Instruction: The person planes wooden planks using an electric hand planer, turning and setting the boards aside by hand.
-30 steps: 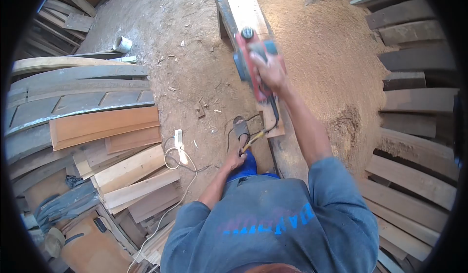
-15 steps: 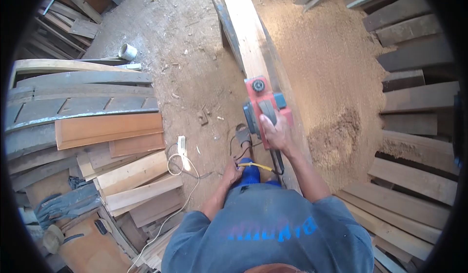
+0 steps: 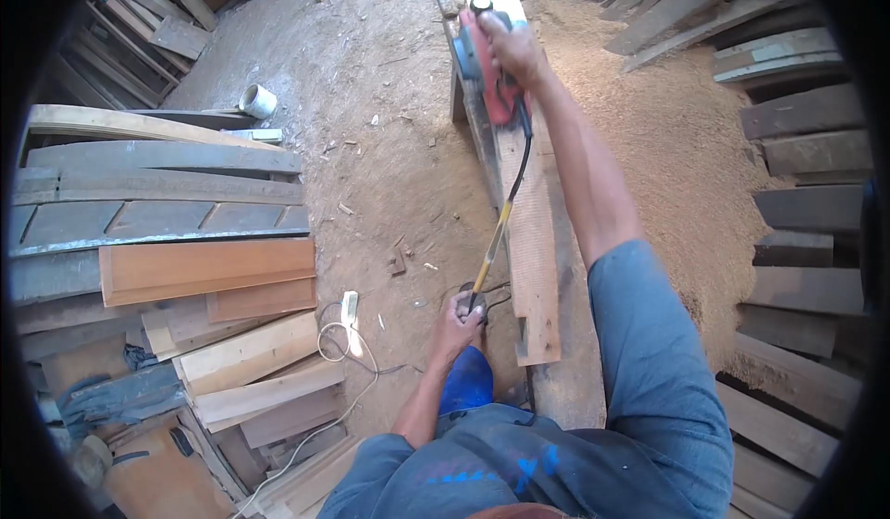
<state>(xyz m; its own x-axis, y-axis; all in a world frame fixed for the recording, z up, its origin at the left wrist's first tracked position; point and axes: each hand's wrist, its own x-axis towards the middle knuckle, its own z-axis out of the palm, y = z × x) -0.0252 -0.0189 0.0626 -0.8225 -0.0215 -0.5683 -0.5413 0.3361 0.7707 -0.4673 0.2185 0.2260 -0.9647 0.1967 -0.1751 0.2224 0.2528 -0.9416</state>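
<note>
My right hand [image 3: 517, 53] is wrapped round the handle of a red electric planer [image 3: 501, 100], at the far end of a long pale wooden board [image 3: 532, 250]. The planer sits on the board, its base hidden. From its back a power cord [image 3: 495, 238], dark with a yellow length, runs down towards me. My left hand [image 3: 456, 322] is closed on that cord, low and left of the board's near end. Under the board lies a worn wooden bench [image 3: 567, 394].
Stacked planks [image 3: 158, 185] and reddish-brown panels [image 3: 209, 269] fill the left side. More boards [image 3: 797, 208] line the right. Sawdust [image 3: 649, 176] covers the floor beside the bench. A white pot [image 3: 258, 102] and a pale extension cord [image 3: 324, 411] lie on the left.
My right hand has pushed the planer forward along the board to its far end. The cord, slack before, is now stretched out between the planer and my left hand.
</note>
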